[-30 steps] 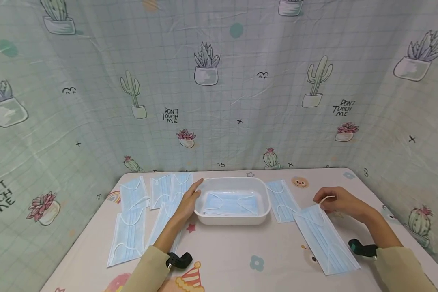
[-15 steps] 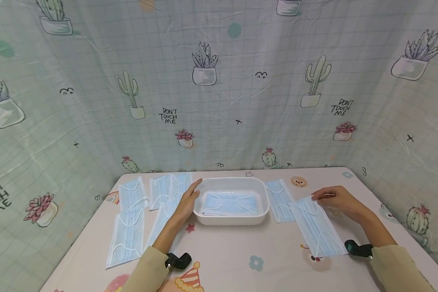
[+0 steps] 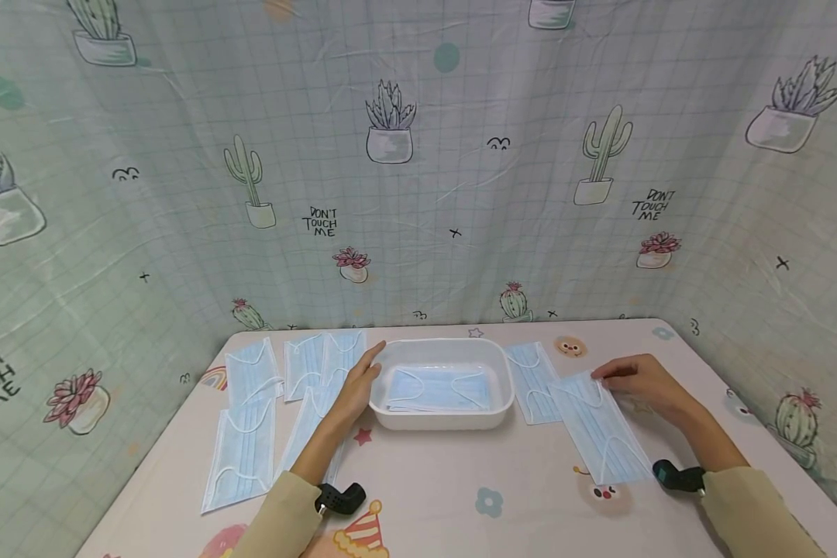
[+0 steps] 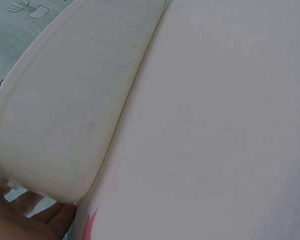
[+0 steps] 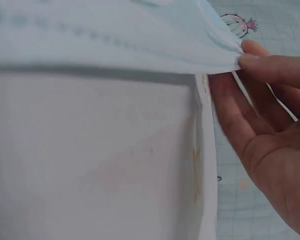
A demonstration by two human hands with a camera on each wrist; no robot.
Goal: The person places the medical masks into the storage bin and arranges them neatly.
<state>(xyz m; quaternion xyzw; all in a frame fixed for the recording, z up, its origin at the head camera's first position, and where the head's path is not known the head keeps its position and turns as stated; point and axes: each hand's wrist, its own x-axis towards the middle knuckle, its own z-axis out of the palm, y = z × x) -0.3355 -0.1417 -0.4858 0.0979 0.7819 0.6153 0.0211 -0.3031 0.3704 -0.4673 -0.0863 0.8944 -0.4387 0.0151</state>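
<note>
Right hand [image 3: 638, 380] pinching a pleated blue mask [image 3: 602, 430] — left hand [image 3: 357, 387], fingers relaxed, against a smooth, round-cornered white tub [image 3: 442, 421]

Tub [image 3: 442, 421] smooth plastic; masks [image 3: 603, 430] matt, pleated cloth.

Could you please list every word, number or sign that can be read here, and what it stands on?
"DON'T TOUCH ME": twice, whole, on the pale green checked cloth backdrop.
"ME": same backdrop, below cut-off letters at the head view's left edge.
"X": small black crosses, same backdrop.
I can read none on the light-blue pleated masks or white rectangular plastic tub.
</note>
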